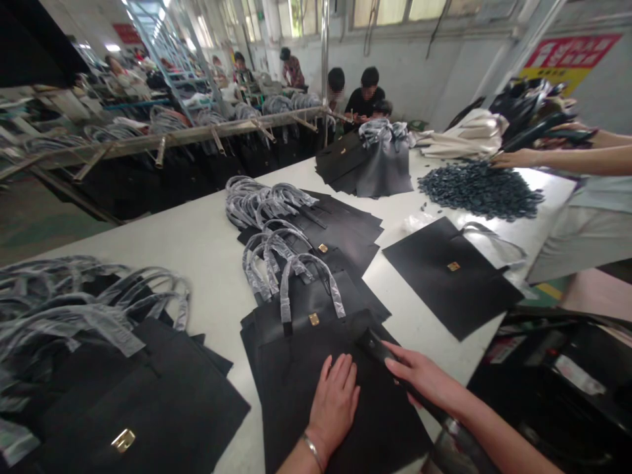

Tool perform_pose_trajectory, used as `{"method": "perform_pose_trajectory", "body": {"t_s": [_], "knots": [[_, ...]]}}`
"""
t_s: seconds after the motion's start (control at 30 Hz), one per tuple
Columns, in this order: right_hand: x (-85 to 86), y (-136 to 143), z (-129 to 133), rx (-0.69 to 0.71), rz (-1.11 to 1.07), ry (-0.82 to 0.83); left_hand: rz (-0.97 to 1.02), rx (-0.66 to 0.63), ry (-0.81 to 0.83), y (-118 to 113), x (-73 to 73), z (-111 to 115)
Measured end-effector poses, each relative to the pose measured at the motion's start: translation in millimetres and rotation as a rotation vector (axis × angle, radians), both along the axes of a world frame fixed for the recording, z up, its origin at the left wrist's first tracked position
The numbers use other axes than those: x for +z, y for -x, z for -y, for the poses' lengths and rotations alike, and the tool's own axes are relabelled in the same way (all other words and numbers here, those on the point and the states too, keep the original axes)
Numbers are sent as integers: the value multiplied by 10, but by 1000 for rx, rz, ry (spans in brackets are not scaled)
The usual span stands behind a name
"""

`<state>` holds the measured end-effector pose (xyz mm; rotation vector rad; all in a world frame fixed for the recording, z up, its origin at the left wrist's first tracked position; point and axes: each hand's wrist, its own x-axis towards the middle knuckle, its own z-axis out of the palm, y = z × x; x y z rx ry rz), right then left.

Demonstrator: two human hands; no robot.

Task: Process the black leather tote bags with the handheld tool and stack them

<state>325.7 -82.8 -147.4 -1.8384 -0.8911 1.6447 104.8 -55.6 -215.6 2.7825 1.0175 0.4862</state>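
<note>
My left hand (336, 398) lies flat on a black bag panel (296, 408), fingers stretched out and close together. My right hand (419, 375) is closed around a long black strap-like piece (378, 345). Its rounded end rests over the panel, and its other end runs down to the lower right, where something shiny shows; I cannot make out what. Just beyond my hands lies another black panel with a gold clasp (314, 319) and a plastic-wrapped handle (316, 270). These panels overlap in a stack on the white table (217, 263).
More black panels with wrapped handles (99, 322) are piled at the left. A single panel (451, 276) lies to the right, near a heap of small dark pieces (478, 191). A co-worker's hand (518, 158) reaches over that heap. A black bin-like container (548, 388) stands at lower right.
</note>
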Motion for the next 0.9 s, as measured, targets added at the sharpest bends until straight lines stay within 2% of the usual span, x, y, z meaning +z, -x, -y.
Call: {"method": "perform_pose_trajectory", "body": {"t_s": [0.23,0.5,0.6,0.7,0.8,0.9], "knots": [[74,214,-262,102,34,7,21,-6,42,4,-28,-9],[60,35,-163,71,-194,88,88,9,89,15,-157,31],[57,164,-326,49,-90,47,77,15,80,15,-161,25],[108,370,-516,17,106,-135,34,13,49,21,-132,26],[230,532,-568,123,104,-189,2,8,42,27,-102,30],[319,673,-516,339,31,-81,-5,-24,106,23,-137,35]]}}
